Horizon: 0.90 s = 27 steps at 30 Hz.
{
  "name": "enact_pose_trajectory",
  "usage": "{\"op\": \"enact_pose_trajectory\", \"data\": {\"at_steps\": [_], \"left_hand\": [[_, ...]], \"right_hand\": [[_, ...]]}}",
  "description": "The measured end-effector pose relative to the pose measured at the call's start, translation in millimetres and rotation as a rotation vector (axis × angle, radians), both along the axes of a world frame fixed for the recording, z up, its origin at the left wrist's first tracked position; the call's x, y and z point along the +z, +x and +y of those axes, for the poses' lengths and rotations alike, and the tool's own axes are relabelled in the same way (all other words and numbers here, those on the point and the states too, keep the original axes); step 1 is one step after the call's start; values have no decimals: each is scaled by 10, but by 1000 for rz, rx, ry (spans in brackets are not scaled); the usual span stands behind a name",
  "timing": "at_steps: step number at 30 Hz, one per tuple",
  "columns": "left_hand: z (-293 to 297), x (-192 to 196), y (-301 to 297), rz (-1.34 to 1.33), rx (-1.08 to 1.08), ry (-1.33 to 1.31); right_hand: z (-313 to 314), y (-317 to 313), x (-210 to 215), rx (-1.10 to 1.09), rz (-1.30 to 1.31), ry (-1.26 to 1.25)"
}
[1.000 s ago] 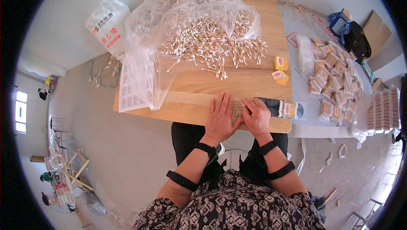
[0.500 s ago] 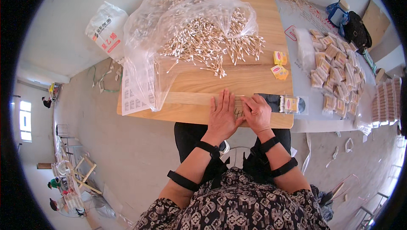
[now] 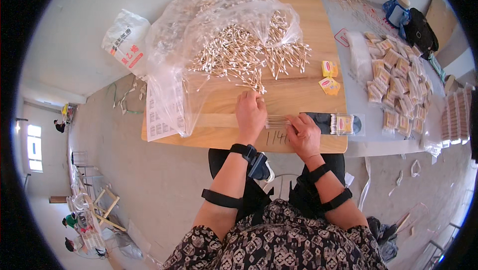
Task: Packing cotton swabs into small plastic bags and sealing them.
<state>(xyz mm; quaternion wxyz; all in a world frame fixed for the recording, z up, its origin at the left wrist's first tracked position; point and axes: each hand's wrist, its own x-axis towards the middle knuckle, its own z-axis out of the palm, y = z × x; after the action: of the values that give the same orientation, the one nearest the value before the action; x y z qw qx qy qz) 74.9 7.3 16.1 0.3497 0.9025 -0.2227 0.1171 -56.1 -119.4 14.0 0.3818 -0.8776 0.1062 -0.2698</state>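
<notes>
A wooden table (image 3: 308,26) carries a big heap of wooden-stick cotton swabs (image 3: 244,53) spilling out of a clear plastic bag (image 3: 199,21). My left hand (image 3: 250,115) lies flat near the front edge, fingers reaching toward the heap's near side. My right hand (image 3: 302,133) holds a small aligned row of swabs (image 3: 277,120) against the wood, its left end touching my left hand. Right of it lies a dark flat tool (image 3: 321,119) with a clear pack of swabs (image 3: 342,123) on its end.
Two small yellow packets (image 3: 328,76) sit at the table's right side. A grey table (image 3: 358,26) to the right bears several filled swab packs (image 3: 398,86) and stacked rows (image 3: 455,120). A white sack (image 3: 124,43) hangs at the left. Scraps litter the floor.
My left hand has slid up and left toward the heap. My right hand has shifted right, and the swab row now shows between the two hands.
</notes>
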Motion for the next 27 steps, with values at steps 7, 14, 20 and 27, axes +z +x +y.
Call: {"op": "enact_pose_trajectory", "data": {"at_steps": [7,14,20,27], "left_hand": [[113,-14,-474,-38,-253,147],[190,4,-801,59,-331,506],[195,-40,-815,43,-317,504],[188,-71,-813,16,-304,502]], "right_hand": [[-36,-25,-65,-9,-57,112],[-13,-2,-61,-21,-74,90],[-15,-3,-72,-17,-53,37],[-19,-6,-50,-12,-28,28]]}}
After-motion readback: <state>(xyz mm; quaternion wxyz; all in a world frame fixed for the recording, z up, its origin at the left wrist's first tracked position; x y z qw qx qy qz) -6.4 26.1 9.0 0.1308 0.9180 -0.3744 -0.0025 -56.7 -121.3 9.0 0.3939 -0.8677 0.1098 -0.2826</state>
